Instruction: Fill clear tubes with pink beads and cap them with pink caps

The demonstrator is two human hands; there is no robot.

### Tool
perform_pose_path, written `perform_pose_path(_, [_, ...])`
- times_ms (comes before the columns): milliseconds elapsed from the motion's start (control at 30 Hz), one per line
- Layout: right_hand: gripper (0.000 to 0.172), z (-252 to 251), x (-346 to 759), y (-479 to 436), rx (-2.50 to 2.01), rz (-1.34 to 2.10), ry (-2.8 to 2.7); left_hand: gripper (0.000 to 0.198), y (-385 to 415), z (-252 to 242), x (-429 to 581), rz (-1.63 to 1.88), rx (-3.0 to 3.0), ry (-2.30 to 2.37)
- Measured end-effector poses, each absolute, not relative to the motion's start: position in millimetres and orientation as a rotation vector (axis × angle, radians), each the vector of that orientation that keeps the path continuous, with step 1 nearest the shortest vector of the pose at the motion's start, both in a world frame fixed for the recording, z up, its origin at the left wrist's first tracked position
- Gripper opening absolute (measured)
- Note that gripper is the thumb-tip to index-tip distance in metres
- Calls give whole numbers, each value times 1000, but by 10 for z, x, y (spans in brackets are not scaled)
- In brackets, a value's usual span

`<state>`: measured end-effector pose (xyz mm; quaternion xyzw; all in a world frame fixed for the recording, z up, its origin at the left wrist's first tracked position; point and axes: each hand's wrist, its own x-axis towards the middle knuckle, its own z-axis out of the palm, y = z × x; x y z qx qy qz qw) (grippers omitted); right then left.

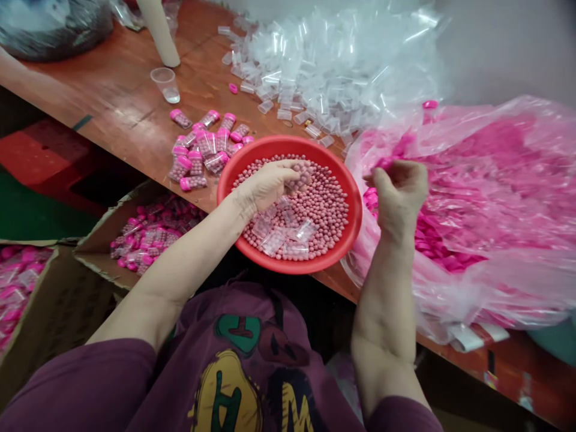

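A red bowl [355, 210] of small pink balls [326, 207] sits at the table's near edge, with several clear empty vials lying on the balls. My left hand [270, 183] is over the bowl, fingers closed round a clear vial [302, 176] filled with balls. My right hand [400, 189] hovers at the mouth of a big clear bag of pink caps [486, 198], its fingers curled and pinching a pink cap [382, 163].
Capped, filled vials [202, 150] lie in a heap left of the bowl. A pile of empty clear vials [333, 72] lies behind. A plastic cup [165, 84] and a white post [158, 30] stand far left. Cardboard boxes [99, 240] of finished vials sit below the table.
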<state>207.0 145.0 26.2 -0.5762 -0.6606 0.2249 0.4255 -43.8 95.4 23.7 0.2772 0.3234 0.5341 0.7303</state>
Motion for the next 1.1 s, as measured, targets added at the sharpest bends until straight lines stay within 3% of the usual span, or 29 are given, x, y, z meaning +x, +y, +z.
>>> perform_pose_path(200, [17,194,1374,1320,-1145,723,-1752,35,946,238,-416,1182,620,824])
perform_pose_path(400, [11,-77,1359,1433,-926,805,-1797,26,953,228,-421,1168,683,933])
perform_pose_path(700, [8,-78,1497,1431,-993,399,-1925,14,1026,164,-492,1192,613,933])
perform_pose_path(933, [24,-145,1446,1456,-996,639,-1644,18,998,238,-469,1145,431,812])
perform_pose_path(1100, [18,-43,1348,1349,-1022,675,-1672,11,949,213,-394,1140,529,796])
